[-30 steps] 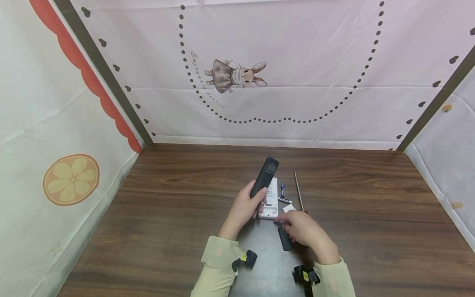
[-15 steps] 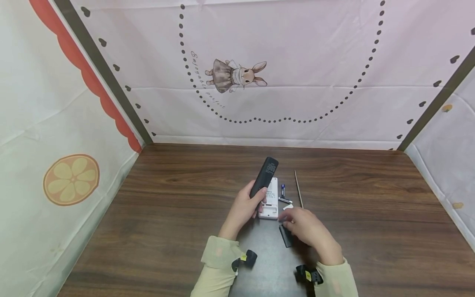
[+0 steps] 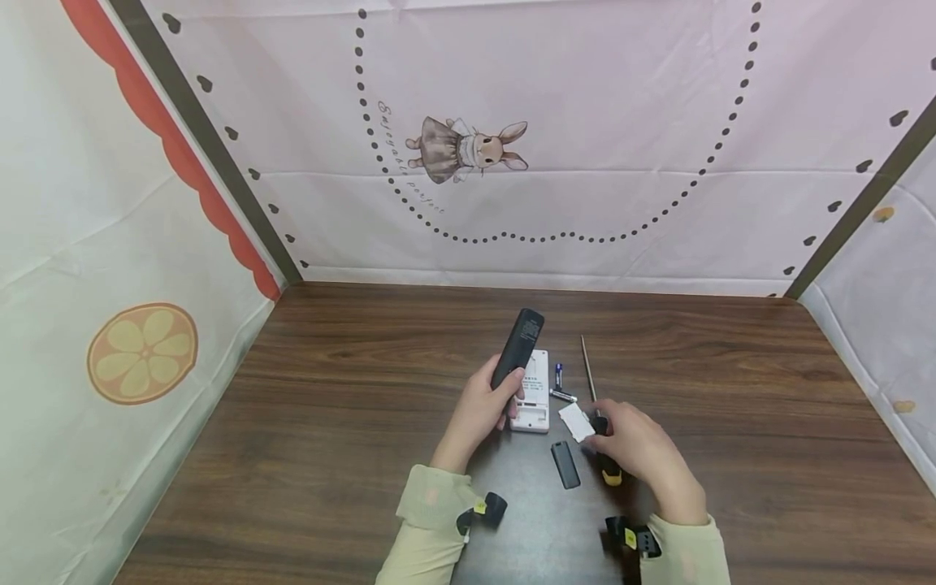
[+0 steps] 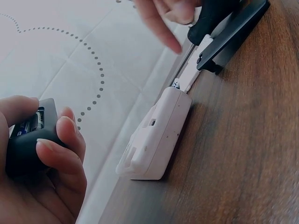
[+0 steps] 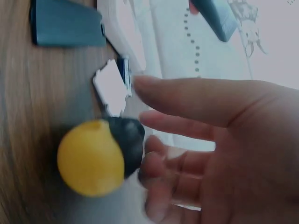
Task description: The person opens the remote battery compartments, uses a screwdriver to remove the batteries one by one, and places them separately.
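Note:
My left hand [image 3: 474, 414] grips a black remote control [image 3: 519, 345], held tilted above the table. In the left wrist view, batteries [image 4: 31, 123] show in its uncovered compartment. My right hand [image 3: 643, 443] is at the handle of a screwdriver [image 3: 611, 473] with a yellow butt end; the right wrist view shows its fingers loosely bent beside the handle, not wrapped round it. Left of that hand lie a white battery cover [image 3: 577, 422] and a black battery cover [image 3: 565, 465]. A white remote control [image 3: 535, 398] lies back up, partly behind my left hand.
Two loose batteries, one upright in the head view [image 3: 559, 374] and one slanted battery [image 3: 563, 396], lie right of the white remote. The screwdriver's shaft points to the back of the wooden table [image 3: 351, 406]. A printed cloth [image 3: 621, 122] hangs behind.
My right hand has moved right, away from the black cover to the screwdriver handle, uncovering both covers. The black cover has shifted slightly. My left hand keeps holding the black remote, nearly still.

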`<action>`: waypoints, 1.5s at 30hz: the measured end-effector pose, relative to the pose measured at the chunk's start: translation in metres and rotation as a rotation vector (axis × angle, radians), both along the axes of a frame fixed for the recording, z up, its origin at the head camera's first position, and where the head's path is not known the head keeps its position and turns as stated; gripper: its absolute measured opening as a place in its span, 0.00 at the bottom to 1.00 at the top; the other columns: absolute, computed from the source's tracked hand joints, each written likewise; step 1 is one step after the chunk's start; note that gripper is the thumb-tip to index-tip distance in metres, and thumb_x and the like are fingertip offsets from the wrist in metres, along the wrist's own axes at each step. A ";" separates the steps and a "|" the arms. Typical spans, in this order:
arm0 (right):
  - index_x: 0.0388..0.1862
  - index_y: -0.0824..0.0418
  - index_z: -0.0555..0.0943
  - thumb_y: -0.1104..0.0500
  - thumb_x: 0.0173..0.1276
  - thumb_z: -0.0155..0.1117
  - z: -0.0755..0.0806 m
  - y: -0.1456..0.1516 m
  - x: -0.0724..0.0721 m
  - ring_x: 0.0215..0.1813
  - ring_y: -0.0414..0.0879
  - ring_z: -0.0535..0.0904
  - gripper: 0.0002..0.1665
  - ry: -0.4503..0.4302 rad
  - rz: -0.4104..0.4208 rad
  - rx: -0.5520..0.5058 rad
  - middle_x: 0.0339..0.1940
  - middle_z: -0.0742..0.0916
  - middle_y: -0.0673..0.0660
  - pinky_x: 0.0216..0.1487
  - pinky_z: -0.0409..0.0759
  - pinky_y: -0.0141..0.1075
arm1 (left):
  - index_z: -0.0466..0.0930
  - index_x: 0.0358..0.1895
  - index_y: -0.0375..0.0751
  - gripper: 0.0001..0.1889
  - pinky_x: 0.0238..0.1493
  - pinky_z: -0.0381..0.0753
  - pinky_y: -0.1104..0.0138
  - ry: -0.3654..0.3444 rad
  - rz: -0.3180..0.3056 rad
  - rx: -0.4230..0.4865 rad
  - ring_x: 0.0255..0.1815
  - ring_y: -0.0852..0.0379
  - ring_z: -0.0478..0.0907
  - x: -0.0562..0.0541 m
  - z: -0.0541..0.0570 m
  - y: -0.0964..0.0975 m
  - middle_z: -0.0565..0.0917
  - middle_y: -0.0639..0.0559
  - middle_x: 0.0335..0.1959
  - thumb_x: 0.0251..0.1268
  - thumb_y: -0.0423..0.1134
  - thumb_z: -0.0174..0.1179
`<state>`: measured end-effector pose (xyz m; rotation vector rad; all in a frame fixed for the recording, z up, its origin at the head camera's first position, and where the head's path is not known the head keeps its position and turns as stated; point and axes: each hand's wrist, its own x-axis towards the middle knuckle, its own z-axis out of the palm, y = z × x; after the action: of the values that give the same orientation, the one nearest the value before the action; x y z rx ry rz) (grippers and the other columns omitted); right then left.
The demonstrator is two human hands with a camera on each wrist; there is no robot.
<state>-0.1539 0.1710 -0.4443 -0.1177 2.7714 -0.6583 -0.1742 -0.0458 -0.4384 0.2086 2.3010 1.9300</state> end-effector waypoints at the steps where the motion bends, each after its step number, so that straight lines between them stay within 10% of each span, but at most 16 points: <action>1: 0.54 0.57 0.73 0.54 0.53 0.68 -0.001 0.002 0.000 0.29 0.45 0.69 0.29 -0.006 0.006 0.009 0.28 0.76 0.53 0.26 0.68 0.37 | 0.70 0.45 0.41 0.12 0.11 0.70 0.66 -0.001 0.001 -0.002 0.19 0.33 0.69 0.000 0.000 0.000 0.76 0.33 0.28 0.65 0.45 0.50; 28: 0.63 0.58 0.64 0.56 0.54 0.65 -0.010 0.011 -0.001 0.47 0.57 0.73 0.37 -0.048 -0.041 -0.002 0.50 0.77 0.65 0.43 0.71 0.54 | 0.69 0.44 0.41 0.13 0.11 0.69 0.67 -0.002 -0.003 0.001 0.17 0.38 0.69 -0.001 -0.002 0.001 0.76 0.33 0.28 0.65 0.46 0.50; 37: 0.66 0.61 0.57 0.53 0.56 0.58 -0.008 0.013 -0.002 0.50 0.62 0.72 0.40 0.005 -0.116 -0.021 0.55 0.74 0.69 0.45 0.70 0.56 | 0.69 0.48 0.42 0.21 0.12 0.71 0.62 -0.064 0.011 0.059 0.18 0.44 0.71 -0.002 0.001 -0.002 0.77 0.39 0.29 0.70 0.54 0.36; 45: 0.62 0.61 0.64 0.55 0.60 0.49 -0.001 0.015 -0.002 0.21 0.45 0.75 0.30 0.026 -0.184 -0.173 0.52 0.74 0.67 0.20 0.74 0.35 | 0.68 0.47 0.34 0.27 0.12 0.71 0.65 -0.065 -0.018 0.170 0.23 0.37 0.71 -0.001 0.000 -0.005 0.75 0.31 0.34 0.70 0.55 0.28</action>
<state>-0.1562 0.1860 -0.4453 0.0949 2.7679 -0.9486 -0.1752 -0.0508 -0.4386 0.1798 2.0891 2.0920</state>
